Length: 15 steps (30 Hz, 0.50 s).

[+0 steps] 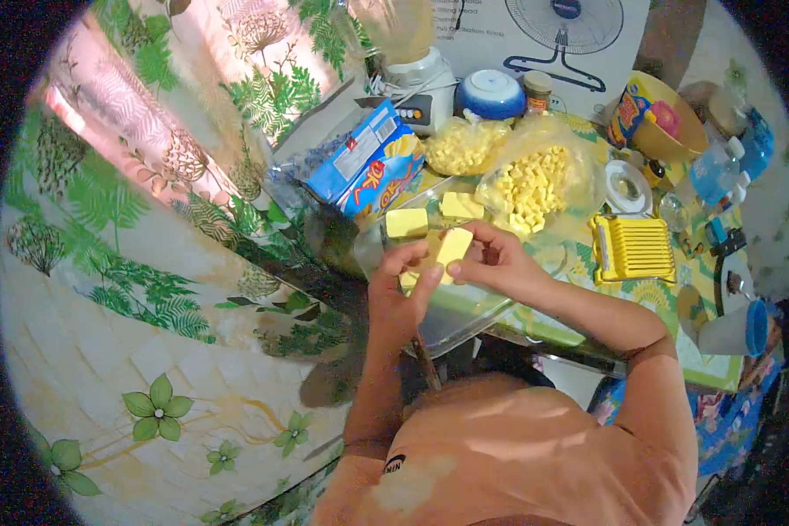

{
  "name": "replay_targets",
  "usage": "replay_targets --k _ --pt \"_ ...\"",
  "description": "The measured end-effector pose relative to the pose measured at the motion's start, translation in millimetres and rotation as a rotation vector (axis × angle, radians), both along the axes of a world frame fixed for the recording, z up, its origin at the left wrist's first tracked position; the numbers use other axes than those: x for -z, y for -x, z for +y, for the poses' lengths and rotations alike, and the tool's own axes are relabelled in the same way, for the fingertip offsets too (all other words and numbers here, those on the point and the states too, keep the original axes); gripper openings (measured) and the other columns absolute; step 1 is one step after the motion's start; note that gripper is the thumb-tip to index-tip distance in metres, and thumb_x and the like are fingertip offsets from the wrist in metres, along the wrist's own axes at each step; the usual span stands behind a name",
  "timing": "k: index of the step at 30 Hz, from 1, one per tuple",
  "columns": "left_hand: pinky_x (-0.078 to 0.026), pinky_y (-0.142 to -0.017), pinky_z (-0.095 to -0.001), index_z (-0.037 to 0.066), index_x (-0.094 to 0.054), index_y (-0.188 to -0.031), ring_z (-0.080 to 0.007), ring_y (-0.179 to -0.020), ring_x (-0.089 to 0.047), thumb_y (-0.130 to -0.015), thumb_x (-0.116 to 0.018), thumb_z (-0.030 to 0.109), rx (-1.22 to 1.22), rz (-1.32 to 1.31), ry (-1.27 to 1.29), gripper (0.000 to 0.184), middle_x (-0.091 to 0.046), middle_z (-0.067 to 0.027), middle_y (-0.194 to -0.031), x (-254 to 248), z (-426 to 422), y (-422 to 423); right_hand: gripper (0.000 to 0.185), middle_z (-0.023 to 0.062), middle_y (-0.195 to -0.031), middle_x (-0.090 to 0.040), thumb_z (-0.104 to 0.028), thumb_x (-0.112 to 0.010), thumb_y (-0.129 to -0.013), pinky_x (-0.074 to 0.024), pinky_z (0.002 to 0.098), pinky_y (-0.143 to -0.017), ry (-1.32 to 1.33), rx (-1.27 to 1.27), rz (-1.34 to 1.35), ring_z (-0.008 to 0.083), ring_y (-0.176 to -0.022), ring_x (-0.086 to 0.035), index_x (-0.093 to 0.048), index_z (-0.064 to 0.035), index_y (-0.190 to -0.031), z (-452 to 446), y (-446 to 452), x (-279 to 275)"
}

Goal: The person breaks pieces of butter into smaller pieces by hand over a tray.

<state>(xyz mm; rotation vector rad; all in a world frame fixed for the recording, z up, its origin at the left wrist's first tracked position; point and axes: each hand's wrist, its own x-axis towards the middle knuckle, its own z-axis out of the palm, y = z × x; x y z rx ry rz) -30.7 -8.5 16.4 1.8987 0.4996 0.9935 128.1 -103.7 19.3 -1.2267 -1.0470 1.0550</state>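
Observation:
My right hand point(493, 261) grips a smooth pale yellow block of cheese point(455, 249) near its lower corner, with the block tilted upward. My left hand point(401, 279) is curled at the block's left side, its fingers closed around it too. Just beyond my hands, two more cheese blocks point(407, 223) point(462, 205) lie on a clear tray point(473, 326). Part of another yellow piece shows beneath my left fingers. Right behind sits an open plastic bag of cheese cubes point(531, 186), with a second bag of cubes point(466, 145) next to it.
A blue pack point(366, 162) stands left of the tray, before a blender point(415, 88). On the right are a yellow ribbed slicer-like frame point(633, 249), a white roll point(627, 187), bottles point(715, 170) and a blue-rimmed cup point(735, 330). A curtain point(149, 219) hangs close at left.

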Motion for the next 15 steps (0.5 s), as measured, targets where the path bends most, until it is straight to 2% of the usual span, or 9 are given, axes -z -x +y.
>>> replay_targets --k 4,6,7,10,13,15 --pt "-0.045 -0.076 -0.0271 0.001 -0.056 -0.104 -0.0138 -0.083 -0.056 -0.077 -0.066 0.006 0.192 -0.048 0.272 0.029 -0.06 -0.0068 -0.094 0.5 -4.7 1.3 0.044 0.0015 -0.091 -0.058 -0.009 -0.067 -0.079 -0.0466 0.0238 -0.074 -0.13 -0.07 0.133 0.0085 -0.083 -0.056 -0.046 -0.0015 -0.117 -5.8 6.7 -15.4" --pt "-0.045 -0.076 -0.0266 0.001 -0.057 -0.101 -0.0129 -0.082 -0.056 -0.078 -0.064 0.004 0.257 -0.078 0.396 0.024 -0.059 -0.0057 -0.093 -5.9 -8.1 3.7 0.043 0.0012 -0.094 -0.058 -0.007 -0.067 -0.079 -0.0463 0.0239 -0.075 -0.175 -0.089 0.162 0.0083 -0.087 -0.055 -0.047 -0.0032 -0.116 -6.4 7.0 -15.0" --pt "-0.045 -0.076 -0.0263 0.0 -0.057 -0.1 -0.0125 -0.081 -0.056 -0.079 -0.064 0.003 0.289 -0.093 0.457 0.022 -0.059 -0.0051 -0.092 -8.5 -9.2 4.8 0.042 0.0008 -0.093 -0.057 -0.007 -0.067 -0.078 -0.0463 0.0237 -0.075 -0.167 -0.091 0.163 0.0079 -0.086 -0.054 -0.047 -0.0037 -0.115 -6.9 6.2 -14.1" --pt "-0.048 -0.072 -0.0265 -0.001 -0.059 -0.096 -0.0126 -0.08 -0.057 -0.08 -0.061 0.002 0.299 -0.056 0.403 0.016 -0.058 -0.0044 -0.089 -9.1 -7.5 4.1 0.039 -0.0006 -0.089 -0.056 -0.007 -0.068 -0.078 -0.0455 0.0226 -0.071 -0.158 -0.108 0.163 0.0062 -0.083 -0.053 -0.048 -0.0047 -0.111 -8.7 1.3 -10.7" --pt "-0.051 -0.066 -0.027 -0.002 -0.06 -0.091 -0.0129 -0.079 -0.057 -0.081 -0.06 0.003 0.314 -0.062 0.625 0.011 -0.058 -0.0047 -0.087 -14.6 -13.3 1.0 0.036 -0.0029 -0.084 -0.054 -0.008 -0.069 -0.077 -0.043 0.0207 -0.064 -0.167 -0.135 0.14 0.0037 -0.077 -0.05 -0.05 -0.005 -0.107 -9.2 -5.3 -5.1" --pt "-0.053 -0.062 -0.0271 -0.002 -0.061 -0.09 -0.0128 -0.078 -0.057 -0.082 -0.059 0.004 0.302 -0.066 0.642 0.01 -0.058 -0.0048 -0.087 -16.2 -17.0 -1.9 0.034 -0.0046 -0.079 -0.052 -0.009 -0.069 -0.077 -0.0406 0.0194 -0.06 -0.16 -0.131 0.094 0.0022 -0.072 -0.048 -0.052 -0.0056 -0.105 -9.1 -8.7 -1.9"
